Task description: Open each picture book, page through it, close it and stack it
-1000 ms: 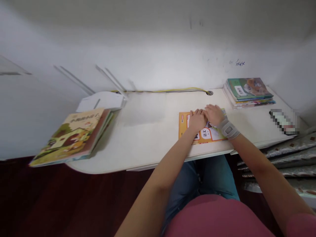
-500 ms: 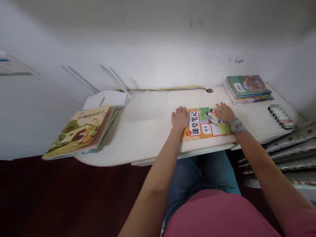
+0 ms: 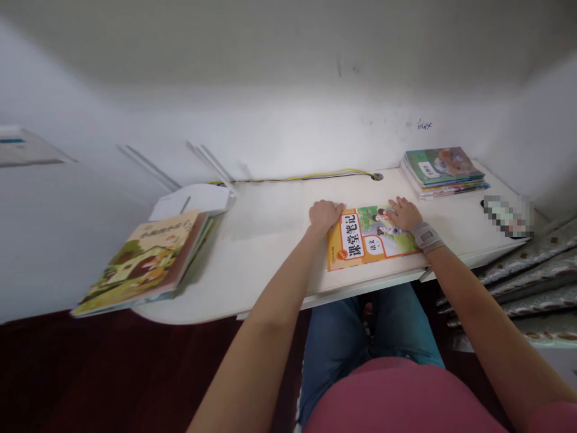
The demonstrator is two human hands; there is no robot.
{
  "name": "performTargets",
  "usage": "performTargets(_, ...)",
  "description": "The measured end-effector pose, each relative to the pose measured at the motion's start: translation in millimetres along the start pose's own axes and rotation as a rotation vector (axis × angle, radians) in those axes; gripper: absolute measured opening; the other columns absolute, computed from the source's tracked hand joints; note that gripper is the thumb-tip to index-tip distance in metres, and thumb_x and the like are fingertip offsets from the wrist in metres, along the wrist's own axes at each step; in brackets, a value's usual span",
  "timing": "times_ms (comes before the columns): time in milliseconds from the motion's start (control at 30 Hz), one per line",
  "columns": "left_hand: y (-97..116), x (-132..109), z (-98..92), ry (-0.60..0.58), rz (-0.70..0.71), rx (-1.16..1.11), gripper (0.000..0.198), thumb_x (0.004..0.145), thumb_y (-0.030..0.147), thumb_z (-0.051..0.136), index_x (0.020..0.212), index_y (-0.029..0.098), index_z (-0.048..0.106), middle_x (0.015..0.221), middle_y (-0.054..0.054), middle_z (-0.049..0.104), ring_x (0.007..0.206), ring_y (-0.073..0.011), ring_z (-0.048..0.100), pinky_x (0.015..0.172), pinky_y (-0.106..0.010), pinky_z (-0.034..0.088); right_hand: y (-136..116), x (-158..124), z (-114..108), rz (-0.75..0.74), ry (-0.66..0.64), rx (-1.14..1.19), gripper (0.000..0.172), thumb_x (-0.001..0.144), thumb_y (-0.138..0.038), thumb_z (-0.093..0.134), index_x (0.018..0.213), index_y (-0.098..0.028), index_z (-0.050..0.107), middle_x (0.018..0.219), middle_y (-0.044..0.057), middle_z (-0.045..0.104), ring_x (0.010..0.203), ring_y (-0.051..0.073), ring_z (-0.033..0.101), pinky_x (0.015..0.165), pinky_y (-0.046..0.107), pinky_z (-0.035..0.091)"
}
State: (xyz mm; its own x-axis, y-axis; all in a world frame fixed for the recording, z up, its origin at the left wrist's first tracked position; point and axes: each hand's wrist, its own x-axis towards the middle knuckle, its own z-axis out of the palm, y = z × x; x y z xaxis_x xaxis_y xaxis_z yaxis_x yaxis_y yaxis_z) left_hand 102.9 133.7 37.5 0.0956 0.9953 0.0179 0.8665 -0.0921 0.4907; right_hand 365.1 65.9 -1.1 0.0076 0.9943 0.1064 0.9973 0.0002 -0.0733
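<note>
An orange-bordered Chinese workbook [image 3: 372, 239] titled 课堂笔记 lies flat on the white desk [image 3: 265, 219], slightly tilted, near the front edge. My left hand [image 3: 325, 216] rests flat with its fingers at the workbook's upper left corner. My right hand [image 3: 404, 214] lies with spread fingers on the upper right part of the cover. Neither hand grips it. A grey wrist brace [image 3: 426, 236] wraps my right wrist. Behind my right hand is a stack of books [image 3: 442, 173].
A picture book [image 3: 144, 264] overhangs the desk's left edge, beside a white paper-like object [image 3: 192, 201]. A cable [image 3: 306, 178] runs along the back to a grommet hole [image 3: 377, 177]. A pixelated object [image 3: 507, 215] lies at right, above quilted bedding [image 3: 532, 264].
My hands have moved apart from their overlapping position on the workbook, uncovering its title. They now rest at its upper corners. The view has shifted slightly.
</note>
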Motion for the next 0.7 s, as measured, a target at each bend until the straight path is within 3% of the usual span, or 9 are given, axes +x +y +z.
performTargets(100,-3,3,-4.5,-0.046,-0.064,-0.150,0.036,0.081,0.046,0.054,0.075,0.013,0.065,0.087,-0.019,0.069,0.100,-0.0344,0.061,0.085,-0.041,0.044,0,0,-2,0.002,-0.007,0.008,0.060,0.094,-0.053,0.031,0.144,-0.021,0.039,0.151,0.013,0.035,0.138,0.029,0.031,0.110,0.044,0.027)
performTargets(200,-13,-11,-9.7,-0.084,-0.135,-0.361,0.033,0.085,0.044,0.050,0.093,0.014,0.061,0.086,-0.013,0.070,0.088,-0.0252,0.066,0.072,-0.033,0.050,0,0,-2,0.008,-0.013,0.023,0.060,0.094,-0.053,0.031,0.144,-0.020,0.039,0.152,0.013,0.034,0.139,0.030,0.030,0.110,0.044,0.026)
performTargets(333,-33,-56,-20.1,-0.242,-0.175,-0.613,0.036,0.087,0.045,0.050,0.097,0.012,0.059,0.078,-0.011,0.070,0.066,-0.0166,0.066,0.055,-0.026,0.051,-1,0,-2,0.008,-0.022,0.033,0.060,0.094,-0.053,0.031,0.144,-0.020,0.039,0.152,0.013,0.033,0.139,0.030,0.029,0.110,0.046,0.027)
performTargets(500,-40,-117,-18.9,-0.532,-0.233,-1.051,0.037,0.074,0.035,0.070,0.102,0.013,0.059,0.080,-0.010,0.072,0.048,-0.0116,0.059,0.038,-0.020,0.046,-3,0,-2,0.002,-0.019,0.061,0.061,0.094,-0.054,0.031,0.143,-0.020,0.040,0.151,0.014,0.034,0.138,0.032,0.031,0.109,0.049,0.028)
performTargets(600,-30,-137,-13.6,-0.442,-0.211,-1.270,0.040,0.069,0.026,0.072,0.104,0.014,0.056,0.087,-0.009,0.072,0.056,-0.0143,0.064,0.035,-0.018,0.044,2,3,-3,-0.051,0.004,0.095,0.059,0.094,-0.051,0.034,0.142,-0.018,0.043,0.150,0.015,0.036,0.137,0.033,0.032,0.109,0.052,0.028)
performTargets(700,-30,-148,-21.5,-0.329,-0.215,-1.349,0.033,0.067,0.020,0.071,0.096,0.015,0.056,0.085,-0.006,0.072,0.060,-0.0151,0.067,0.038,-0.017,0.048,16,4,-6,-0.173,-0.005,0.142,0.049,0.096,-0.039,0.033,0.137,-0.017,0.049,0.144,0.012,0.046,0.134,0.026,0.039,0.110,0.047,0.031)
